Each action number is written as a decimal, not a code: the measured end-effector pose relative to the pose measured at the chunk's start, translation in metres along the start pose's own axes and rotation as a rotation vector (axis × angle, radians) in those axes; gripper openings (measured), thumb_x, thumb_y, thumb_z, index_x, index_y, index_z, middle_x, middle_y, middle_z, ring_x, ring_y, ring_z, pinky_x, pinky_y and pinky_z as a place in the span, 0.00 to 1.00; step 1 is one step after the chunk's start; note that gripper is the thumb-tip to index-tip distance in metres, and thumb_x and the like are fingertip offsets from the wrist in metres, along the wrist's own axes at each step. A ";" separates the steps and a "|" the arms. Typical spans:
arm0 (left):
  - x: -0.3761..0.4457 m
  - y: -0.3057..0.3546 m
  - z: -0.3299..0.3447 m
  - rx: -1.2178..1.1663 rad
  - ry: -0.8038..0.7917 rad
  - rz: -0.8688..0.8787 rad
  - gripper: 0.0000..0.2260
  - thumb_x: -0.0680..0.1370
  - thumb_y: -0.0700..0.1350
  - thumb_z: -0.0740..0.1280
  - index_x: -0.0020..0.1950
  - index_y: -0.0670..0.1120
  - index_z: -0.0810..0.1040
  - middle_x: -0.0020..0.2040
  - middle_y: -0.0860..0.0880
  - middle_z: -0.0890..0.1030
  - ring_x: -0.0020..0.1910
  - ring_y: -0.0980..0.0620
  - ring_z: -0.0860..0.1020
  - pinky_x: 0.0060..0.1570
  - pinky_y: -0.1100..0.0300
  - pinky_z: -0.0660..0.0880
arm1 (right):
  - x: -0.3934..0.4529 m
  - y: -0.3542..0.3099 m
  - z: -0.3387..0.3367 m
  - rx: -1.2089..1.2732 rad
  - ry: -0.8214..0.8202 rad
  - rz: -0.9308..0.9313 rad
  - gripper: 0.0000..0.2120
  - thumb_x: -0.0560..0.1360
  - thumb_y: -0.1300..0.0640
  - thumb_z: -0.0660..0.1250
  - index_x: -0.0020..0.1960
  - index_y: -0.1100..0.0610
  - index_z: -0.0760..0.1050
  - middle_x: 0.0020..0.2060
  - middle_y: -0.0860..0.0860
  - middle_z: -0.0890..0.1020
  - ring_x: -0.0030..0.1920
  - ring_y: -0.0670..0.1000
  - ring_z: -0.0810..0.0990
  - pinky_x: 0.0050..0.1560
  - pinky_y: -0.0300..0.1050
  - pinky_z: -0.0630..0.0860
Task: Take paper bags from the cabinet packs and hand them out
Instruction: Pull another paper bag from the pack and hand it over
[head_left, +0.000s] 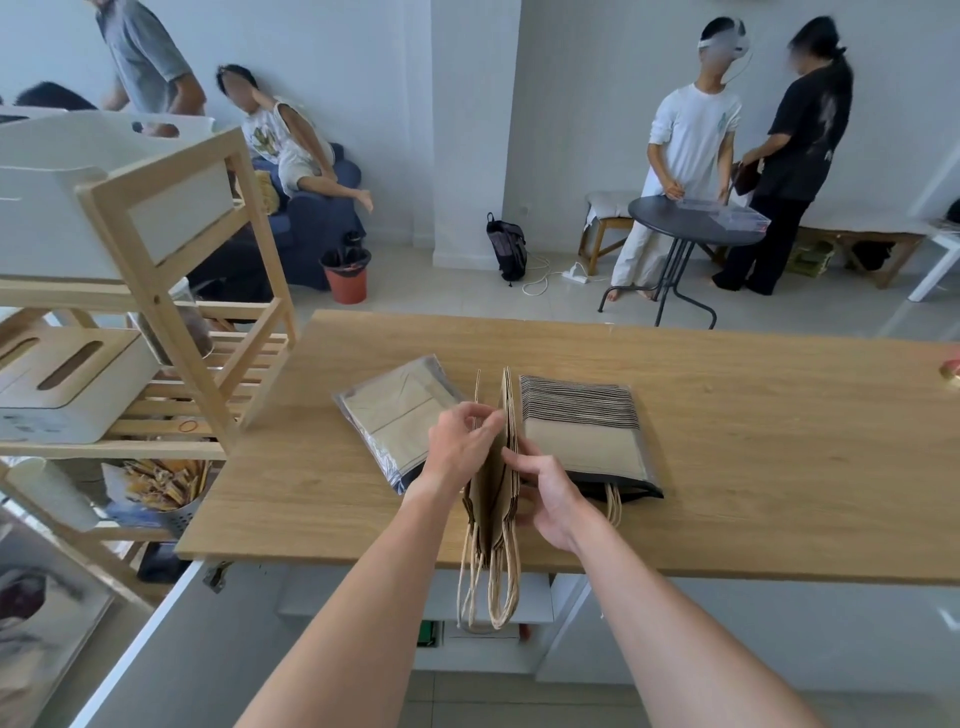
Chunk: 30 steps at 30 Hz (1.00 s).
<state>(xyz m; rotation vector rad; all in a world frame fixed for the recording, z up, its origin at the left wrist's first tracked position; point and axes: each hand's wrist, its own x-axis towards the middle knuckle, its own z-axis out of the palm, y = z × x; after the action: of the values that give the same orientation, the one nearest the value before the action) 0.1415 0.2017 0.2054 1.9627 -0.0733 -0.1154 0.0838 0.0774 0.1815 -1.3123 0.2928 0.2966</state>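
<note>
Pinching upright paper bags (493, 483) between left hand (460, 439) and right hand (550, 499); plastic packs (397, 415) (587, 431) flank both sides on table (753, 467).

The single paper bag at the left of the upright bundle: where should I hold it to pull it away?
Pinch the paper bag at its free top edge, from the left, where a gap already separates it from the bundle.
</note>
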 end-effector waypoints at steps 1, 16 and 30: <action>0.001 -0.001 0.002 0.004 -0.006 0.001 0.14 0.76 0.52 0.70 0.57 0.46 0.82 0.50 0.51 0.79 0.53 0.55 0.74 0.51 0.61 0.69 | -0.001 0.000 -0.001 0.006 -0.011 -0.001 0.19 0.76 0.52 0.65 0.65 0.39 0.74 0.48 0.55 0.84 0.47 0.56 0.82 0.38 0.48 0.77; -0.001 0.003 0.002 0.020 -0.018 -0.018 0.16 0.77 0.37 0.59 0.59 0.52 0.78 0.49 0.46 0.82 0.48 0.47 0.78 0.44 0.58 0.75 | -0.009 0.003 -0.008 0.095 -0.024 0.016 0.17 0.75 0.52 0.66 0.63 0.44 0.77 0.47 0.55 0.84 0.45 0.55 0.82 0.41 0.50 0.78; -0.004 0.006 0.004 0.176 -0.015 -0.024 0.17 0.73 0.43 0.70 0.60 0.49 0.72 0.41 0.53 0.73 0.41 0.55 0.72 0.36 0.63 0.69 | -0.004 0.021 -0.007 0.112 -0.053 0.104 0.24 0.67 0.45 0.72 0.61 0.53 0.80 0.53 0.56 0.81 0.54 0.58 0.77 0.50 0.57 0.74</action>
<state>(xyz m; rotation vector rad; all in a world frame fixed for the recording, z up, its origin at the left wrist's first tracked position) 0.1373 0.1964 0.2098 2.1389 -0.0711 -0.1436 0.0723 0.0752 0.1621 -1.1788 0.3286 0.3967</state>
